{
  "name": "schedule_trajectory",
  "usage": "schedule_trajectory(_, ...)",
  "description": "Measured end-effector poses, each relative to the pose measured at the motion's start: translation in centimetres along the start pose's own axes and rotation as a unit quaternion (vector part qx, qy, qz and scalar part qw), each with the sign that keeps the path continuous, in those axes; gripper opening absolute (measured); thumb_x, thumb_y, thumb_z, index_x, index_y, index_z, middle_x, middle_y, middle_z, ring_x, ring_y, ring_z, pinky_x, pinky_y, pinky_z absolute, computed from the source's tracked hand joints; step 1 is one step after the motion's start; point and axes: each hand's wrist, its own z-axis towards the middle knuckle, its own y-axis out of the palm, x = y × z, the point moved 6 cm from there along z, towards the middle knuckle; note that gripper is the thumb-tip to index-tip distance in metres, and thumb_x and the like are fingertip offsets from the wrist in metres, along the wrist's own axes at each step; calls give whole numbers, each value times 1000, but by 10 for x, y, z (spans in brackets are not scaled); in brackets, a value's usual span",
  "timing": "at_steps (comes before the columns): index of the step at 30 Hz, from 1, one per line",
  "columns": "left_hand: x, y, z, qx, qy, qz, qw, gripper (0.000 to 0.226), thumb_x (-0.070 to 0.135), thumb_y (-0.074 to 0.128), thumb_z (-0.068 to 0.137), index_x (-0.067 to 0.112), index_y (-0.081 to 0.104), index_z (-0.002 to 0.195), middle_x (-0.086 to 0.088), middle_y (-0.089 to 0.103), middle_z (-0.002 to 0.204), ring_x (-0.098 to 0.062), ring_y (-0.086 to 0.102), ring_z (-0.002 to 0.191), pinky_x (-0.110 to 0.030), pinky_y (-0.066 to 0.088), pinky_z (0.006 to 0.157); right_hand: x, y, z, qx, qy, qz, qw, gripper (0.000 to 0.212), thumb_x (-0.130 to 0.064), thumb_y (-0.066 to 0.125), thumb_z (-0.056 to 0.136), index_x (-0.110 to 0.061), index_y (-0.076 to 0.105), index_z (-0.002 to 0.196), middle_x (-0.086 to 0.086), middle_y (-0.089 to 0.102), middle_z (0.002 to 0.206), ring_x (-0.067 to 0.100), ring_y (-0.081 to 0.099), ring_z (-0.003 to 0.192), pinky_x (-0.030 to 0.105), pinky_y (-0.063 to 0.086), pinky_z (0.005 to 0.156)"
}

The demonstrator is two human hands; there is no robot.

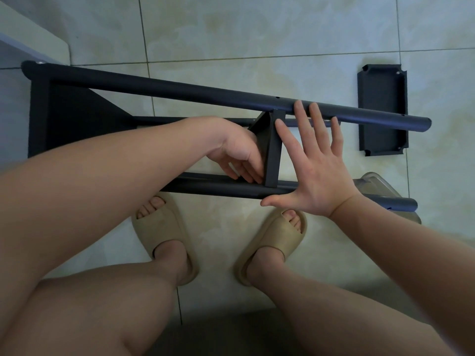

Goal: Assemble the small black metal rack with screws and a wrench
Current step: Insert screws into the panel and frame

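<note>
**Rack on its side, both hands at the middle panel**

Head view: The black metal rack (pixel 180 89) lies on its side on the tiled floor (pixel 257 34), with its long tubes running left to right in front of the person's feet. An end panel (pixel 77 116) is seated between the tubes at the left end. A middle panel (pixel 272 155) stands between the upper tube and the lower tube (pixel 218 187).

The left hand (pixel 239 152) is against the left face of the middle panel. Its fingers bend down into the corner where the panel meets the lower tube. Whether it grips anything cannot be told.

The right hand (pixel 318 170) is flat and spread wide on the right side of the panel. Its fingertips lie over the upper tube and its thumb lies along the lower tube.

A loose panel (pixel 383 110) lies flat on the floor beyond the right tube ends. A clear container (pixel 377 182) sits near the right end of the lower tube. Beige slippers (pixel 159 227) are on the feet.
</note>
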Motion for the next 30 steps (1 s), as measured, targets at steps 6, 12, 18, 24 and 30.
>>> schedule_trajectory(6,0,-1,-4,-13,6,9,1000,11,18,70,89,22,74,99,4,78,101,-14,70,105,-41,46,104,1,0,0,0,1,0,1000,130,-100,39,67,-12,22,162,23,8,168,45,3,155,72,9,118)
schedule_trajectory(12,1,-1,0,11,20,8,1000,11,17,71,89,20,73,99,3,78,95,-12,71,97,-38,49,102,0,1,0,-4,3,-4,1000,131,-101,39,66,-12,22,162,23,7,168,45,3,155,71,8,118)
schedule_trajectory(18,2,0,-3,-5,23,4,1000,13,14,71,87,21,75,98,3,78,100,-12,71,100,-37,48,101,0,0,0,-2,2,-3,1000,131,-101,36,67,-12,21,162,23,7,168,45,2,155,71,8,118)
schedule_trajectory(24,3,-1,-2,20,32,30,999,10,20,73,87,23,73,96,4,78,95,-13,71,98,-41,47,104,1,2,0,10,-3,-3,1000,130,-101,38,68,-12,22,162,24,9,167,46,5,155,72,8,118)
schedule_trajectory(30,7,-1,-5,23,34,40,998,12,15,75,85,21,74,95,5,78,96,-10,71,98,-42,46,107,1,2,0,13,-3,-5,1000,131,-101,37,67,-13,20,162,23,8,168,45,4,155,71,8,118)
